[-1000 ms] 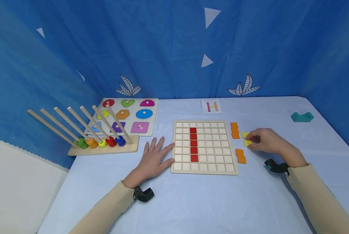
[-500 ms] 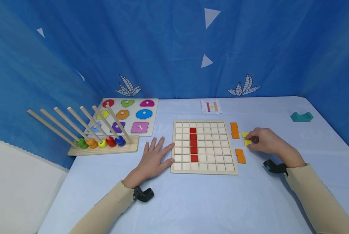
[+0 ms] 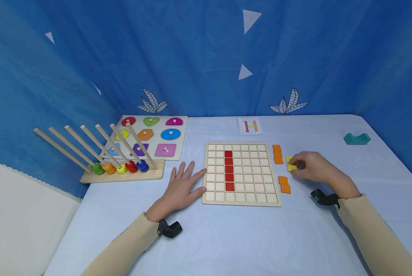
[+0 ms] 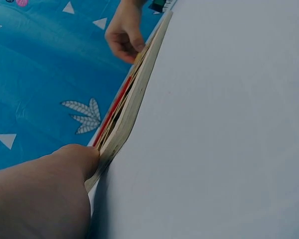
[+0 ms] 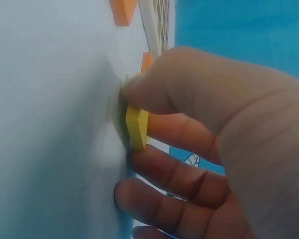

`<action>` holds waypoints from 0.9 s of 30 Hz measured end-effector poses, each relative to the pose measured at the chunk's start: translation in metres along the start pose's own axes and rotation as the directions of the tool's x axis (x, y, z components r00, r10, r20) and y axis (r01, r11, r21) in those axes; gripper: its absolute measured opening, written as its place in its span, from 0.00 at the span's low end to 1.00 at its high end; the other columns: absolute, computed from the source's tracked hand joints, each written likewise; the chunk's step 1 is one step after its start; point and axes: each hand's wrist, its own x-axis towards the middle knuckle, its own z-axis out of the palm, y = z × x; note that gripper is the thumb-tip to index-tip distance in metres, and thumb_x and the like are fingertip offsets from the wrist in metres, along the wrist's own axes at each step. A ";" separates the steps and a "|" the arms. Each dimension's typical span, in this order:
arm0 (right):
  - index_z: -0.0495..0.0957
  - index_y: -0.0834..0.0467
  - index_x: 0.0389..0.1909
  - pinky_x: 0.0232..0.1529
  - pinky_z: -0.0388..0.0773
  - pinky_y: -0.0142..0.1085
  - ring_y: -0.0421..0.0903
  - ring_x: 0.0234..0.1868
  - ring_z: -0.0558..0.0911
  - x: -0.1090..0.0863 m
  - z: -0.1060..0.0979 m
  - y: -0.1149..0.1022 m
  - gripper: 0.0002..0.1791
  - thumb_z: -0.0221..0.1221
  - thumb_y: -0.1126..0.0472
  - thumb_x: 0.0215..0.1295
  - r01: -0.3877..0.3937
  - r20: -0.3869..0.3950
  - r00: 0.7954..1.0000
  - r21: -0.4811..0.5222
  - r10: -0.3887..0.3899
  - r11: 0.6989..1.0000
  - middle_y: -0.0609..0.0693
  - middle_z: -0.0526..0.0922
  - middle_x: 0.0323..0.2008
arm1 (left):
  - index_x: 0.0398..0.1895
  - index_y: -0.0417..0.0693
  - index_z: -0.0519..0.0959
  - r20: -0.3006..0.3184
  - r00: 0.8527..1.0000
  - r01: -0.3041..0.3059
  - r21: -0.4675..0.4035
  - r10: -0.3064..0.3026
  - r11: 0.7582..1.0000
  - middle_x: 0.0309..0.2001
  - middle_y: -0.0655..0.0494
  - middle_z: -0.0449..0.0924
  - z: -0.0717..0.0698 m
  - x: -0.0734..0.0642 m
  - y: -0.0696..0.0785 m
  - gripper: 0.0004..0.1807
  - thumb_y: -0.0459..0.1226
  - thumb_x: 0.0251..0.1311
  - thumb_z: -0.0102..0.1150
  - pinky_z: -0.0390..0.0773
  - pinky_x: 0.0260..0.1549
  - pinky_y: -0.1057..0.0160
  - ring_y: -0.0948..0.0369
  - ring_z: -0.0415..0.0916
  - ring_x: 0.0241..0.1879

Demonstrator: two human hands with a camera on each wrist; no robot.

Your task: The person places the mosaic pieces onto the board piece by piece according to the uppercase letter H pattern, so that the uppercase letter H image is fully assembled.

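Observation:
My right hand [image 3: 311,165] pinches a small yellow square tile [image 3: 292,167] between thumb and fingers, right of the board. In the right wrist view the yellow tile [image 5: 137,124] stands tilted under the thumb, close over the table. Another yellow tile [image 3: 289,158] lies just behind it, partly covered by the fingers. With fingers spread, my left hand [image 3: 181,189] lies flat on the table, thumb and index fingertip at the left edge of the wooden grid board [image 3: 242,202]. Several red tiles [image 3: 229,168] form a column in the board's third column of squares.
Orange tiles lie in two groups, one farther back [image 3: 277,154] and one nearer [image 3: 284,184], beside the board. A small pattern card [image 3: 250,125] sits behind it. At left stand a peg rack with coloured rings [image 3: 123,175] and a shape puzzle [image 3: 157,126]. A teal holder [image 3: 357,139] is far right.
The yellow tile at my right fingertips has shifted very slightly, the hand staying nearly in place. My left hand has kept its position at the board's edge.

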 end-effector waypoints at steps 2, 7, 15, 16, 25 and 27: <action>0.85 0.65 0.42 0.31 0.74 0.31 0.44 0.32 0.74 0.000 0.000 -0.001 0.17 0.73 0.62 0.53 0.002 -0.006 1.000 0.003 -0.002 1.000 0.50 0.83 0.31 | 0.77 0.60 0.65 0.003 1.000 0.002 -0.001 -0.002 1.000 0.81 0.37 0.51 0.000 0.000 0.000 0.34 0.56 0.70 0.53 0.39 0.73 0.25 0.32 0.39 0.80; 0.85 0.64 0.43 0.30 0.74 0.30 0.44 0.32 0.74 -0.001 0.000 -0.005 0.16 0.72 0.62 0.54 0.012 -0.013 1.000 0.014 -0.012 1.000 0.50 0.83 0.32 | 0.77 0.61 0.65 0.005 1.000 0.007 -0.003 -0.007 1.000 0.81 0.38 0.51 0.000 0.000 0.000 0.34 0.56 0.69 0.54 0.39 0.73 0.26 0.32 0.39 0.81; 0.85 0.61 0.44 0.31 0.75 0.30 0.43 0.33 0.74 0.000 0.001 -0.013 0.16 0.72 0.61 0.56 0.023 0.007 1.000 0.031 -0.023 0.999 0.49 0.83 0.33 | 0.77 0.61 0.65 0.010 1.000 0.010 -0.003 -0.010 1.000 0.81 0.38 0.51 0.000 0.000 0.000 0.35 0.56 0.69 0.54 0.38 0.74 0.26 0.33 0.38 0.81; 0.85 0.61 0.44 0.31 0.75 0.30 0.43 0.33 0.74 0.000 0.001 -0.014 0.15 0.72 0.61 0.57 0.026 0.009 1.000 0.033 -0.026 0.999 0.49 0.83 0.33 | 0.77 0.61 0.65 0.010 1.000 0.011 -0.004 -0.011 1.000 0.81 0.38 0.51 0.000 0.000 0.000 0.35 0.56 0.69 0.54 0.38 0.73 0.26 0.33 0.38 0.81; 0.85 0.60 0.44 0.31 0.73 0.32 0.42 0.31 0.73 0.006 0.001 -0.033 0.15 0.71 0.59 0.57 0.072 0.014 0.997 0.031 -0.072 0.997 0.46 0.81 0.29 | 0.77 0.61 0.65 0.007 1.000 0.008 0.001 -0.008 1.000 0.81 0.38 0.51 -0.001 -0.001 0.001 0.34 0.56 0.70 0.53 0.39 0.73 0.26 0.33 0.38 0.81; 0.85 0.60 0.45 0.31 0.73 0.31 0.42 0.31 0.74 0.009 0.002 -0.037 0.16 0.71 0.59 0.57 0.078 0.016 0.997 0.042 -0.079 0.996 0.46 0.81 0.29 | 0.77 0.61 0.65 0.009 1.000 0.011 -0.003 -0.011 1.000 0.81 0.38 0.51 -0.001 0.000 0.001 0.34 0.56 0.70 0.53 0.38 0.73 0.26 0.33 0.38 0.81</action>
